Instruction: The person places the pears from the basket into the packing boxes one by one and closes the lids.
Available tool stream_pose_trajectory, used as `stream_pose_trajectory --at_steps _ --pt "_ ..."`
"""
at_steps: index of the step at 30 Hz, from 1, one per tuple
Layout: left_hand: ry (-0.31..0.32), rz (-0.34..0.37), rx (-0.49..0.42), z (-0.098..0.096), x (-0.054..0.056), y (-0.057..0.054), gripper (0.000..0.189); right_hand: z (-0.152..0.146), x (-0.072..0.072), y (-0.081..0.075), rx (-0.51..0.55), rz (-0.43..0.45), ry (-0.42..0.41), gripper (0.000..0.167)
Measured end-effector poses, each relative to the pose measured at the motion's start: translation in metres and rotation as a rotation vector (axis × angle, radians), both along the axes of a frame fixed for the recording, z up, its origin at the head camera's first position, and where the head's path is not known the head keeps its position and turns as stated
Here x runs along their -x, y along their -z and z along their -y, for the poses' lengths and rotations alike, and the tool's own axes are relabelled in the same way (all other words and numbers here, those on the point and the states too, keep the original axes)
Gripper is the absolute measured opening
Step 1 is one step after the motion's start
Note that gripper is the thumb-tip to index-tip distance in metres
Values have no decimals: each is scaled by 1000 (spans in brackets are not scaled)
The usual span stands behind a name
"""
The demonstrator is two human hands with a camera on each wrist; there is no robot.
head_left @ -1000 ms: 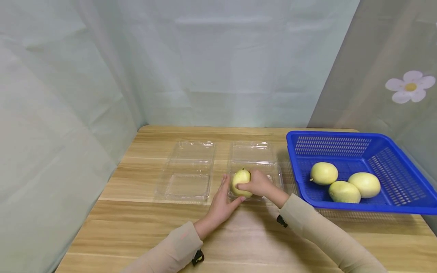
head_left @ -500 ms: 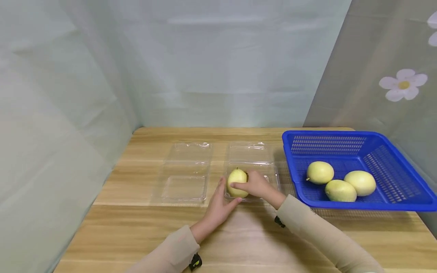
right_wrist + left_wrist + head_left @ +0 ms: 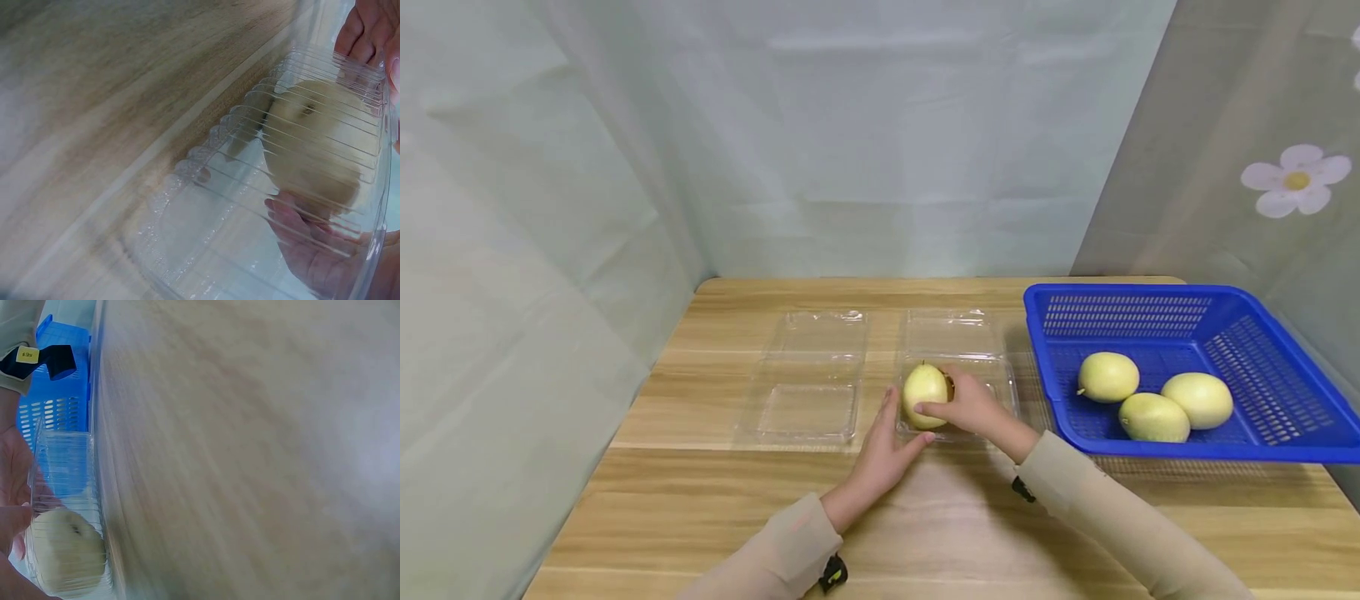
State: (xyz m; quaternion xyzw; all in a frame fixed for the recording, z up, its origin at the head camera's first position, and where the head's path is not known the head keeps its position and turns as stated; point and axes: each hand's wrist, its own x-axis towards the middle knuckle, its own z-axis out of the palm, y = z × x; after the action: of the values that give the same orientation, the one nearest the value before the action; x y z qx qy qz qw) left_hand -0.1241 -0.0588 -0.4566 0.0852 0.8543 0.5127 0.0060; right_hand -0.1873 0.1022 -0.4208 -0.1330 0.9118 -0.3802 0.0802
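Observation:
In the head view my right hand [image 3: 973, 404] grips a pale yellow melon [image 3: 927, 396], its thumb across the near side. The melon stands stem up in the left part of a clear plastic clamshell box [image 3: 951, 333], whose lid lies folded back. My left hand [image 3: 877, 457] touches the box's near left corner with straight fingers along its left side. Through the ribbed wall, the left wrist view shows the melon [image 3: 65, 550] low inside. Right fingers curl around the melon [image 3: 319, 144] within the box in the right wrist view.
A second clear clamshell box [image 3: 812, 408] lies opened out on the left of the wooden table [image 3: 700, 500]. On the right, a blue plastic basket [image 3: 1292, 454] contains 3 more melons [image 3: 1197, 400]. Pale cloth [image 3: 887, 167] hangs behind and at both sides.
The melon has shifted slightly left within the box, under the right hand's grip. The left hand keeps its place at the corner. The head view has swayed a little.

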Motion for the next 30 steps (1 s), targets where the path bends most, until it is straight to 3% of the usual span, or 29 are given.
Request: stream_pose_trajectory --at_steps 12,23,30 --pt "4 26 0 -1 0 -1 89 -6 -1 2 -4 -43 -36 90" --pt "2 14 5 2 -1 1 88 -3 0 5 17 -43 -46 92" --pt "21 15 8 2 2 0 90 -4 0 4 -1 -99 -33 87"
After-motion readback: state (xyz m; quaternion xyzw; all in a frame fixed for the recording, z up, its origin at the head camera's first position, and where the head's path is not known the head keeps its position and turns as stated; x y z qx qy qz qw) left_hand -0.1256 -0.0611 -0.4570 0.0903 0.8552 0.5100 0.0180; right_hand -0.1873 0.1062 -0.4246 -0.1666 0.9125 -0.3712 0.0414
